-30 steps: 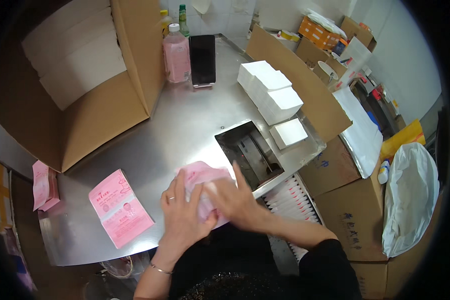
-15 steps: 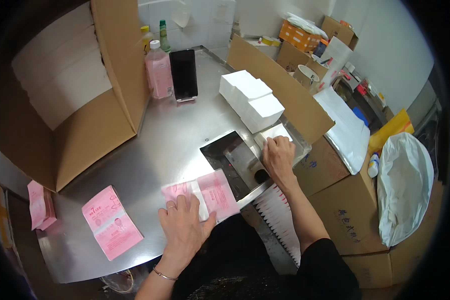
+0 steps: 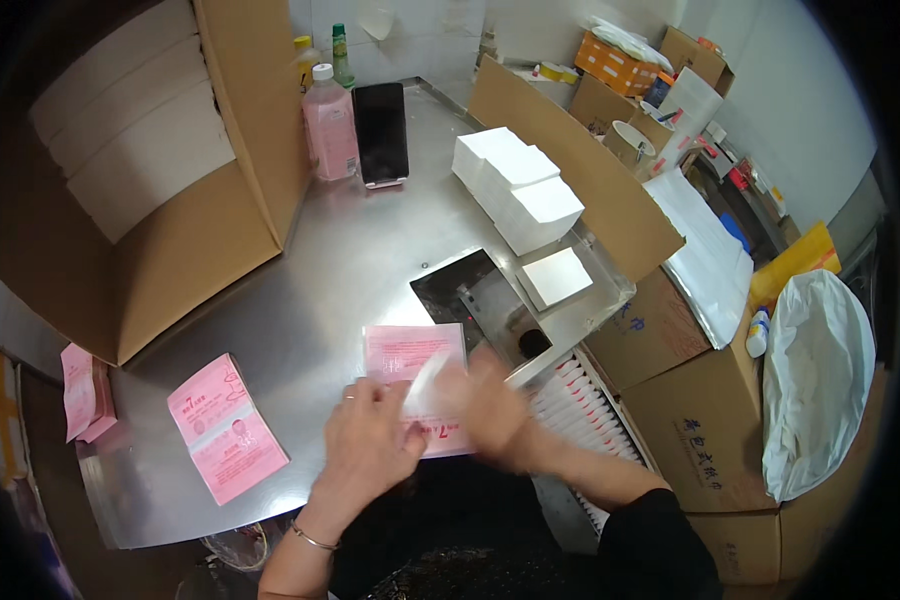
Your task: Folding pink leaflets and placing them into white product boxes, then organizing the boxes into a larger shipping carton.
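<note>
A pink printed plastic wrapper (image 3: 413,341) lies at the near edge of the steel table. My left hand (image 3: 365,432) grips its left side, fingers bent over it and thumb on the printed face. A white paper piece (image 3: 426,384) stands tilted over the wrapper's middle, between my two hands. My right hand (image 3: 495,412) is over the wrapper's right side, smeared by motion; whether its fingers hold the white paper cannot be made out. Left of my left hand is a pile of similar pink wrappers (image 3: 255,468). A low white paper stack (image 3: 557,277) sits beyond my right hand.
A dark rectangular recess (image 3: 450,280) is set into the table (image 3: 340,260). Taller white stacks (image 3: 515,185) stand behind it. A phone (image 3: 381,135) and pink bottle (image 3: 330,130) are at the back. Large cartons (image 3: 195,235) flank the left; a box of packed packets (image 3: 580,400) is below right.
My right hand has left the low white stack and come left to the wrapper. The wrapper has been turned straighter, and the white paper piece now stands up from it.
</note>
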Demonstrator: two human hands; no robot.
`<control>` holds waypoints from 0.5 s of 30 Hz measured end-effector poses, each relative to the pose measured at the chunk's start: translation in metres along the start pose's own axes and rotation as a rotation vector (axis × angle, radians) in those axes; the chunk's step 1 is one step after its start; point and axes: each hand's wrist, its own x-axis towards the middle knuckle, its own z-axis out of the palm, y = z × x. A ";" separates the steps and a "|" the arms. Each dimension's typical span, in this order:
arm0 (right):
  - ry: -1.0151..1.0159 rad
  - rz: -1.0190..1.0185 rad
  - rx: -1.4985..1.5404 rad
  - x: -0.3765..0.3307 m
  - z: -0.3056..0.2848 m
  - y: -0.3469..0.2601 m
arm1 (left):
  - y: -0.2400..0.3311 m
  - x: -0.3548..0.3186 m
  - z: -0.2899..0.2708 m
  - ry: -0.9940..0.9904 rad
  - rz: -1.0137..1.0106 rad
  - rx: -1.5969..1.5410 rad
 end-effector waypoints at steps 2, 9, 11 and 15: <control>0.027 -0.206 0.149 0.007 -0.011 -0.052 | -0.008 0.000 -0.014 0.031 -0.039 -0.010; -0.205 0.160 0.006 0.068 0.047 0.034 | 0.017 0.006 -0.024 0.093 -0.018 -0.045; -0.096 0.219 -0.009 0.059 0.049 0.058 | 0.003 -0.012 -0.034 0.066 0.000 -0.013; -0.058 0.586 0.043 0.035 0.039 0.090 | 0.013 -0.033 -0.034 -0.010 0.104 -0.137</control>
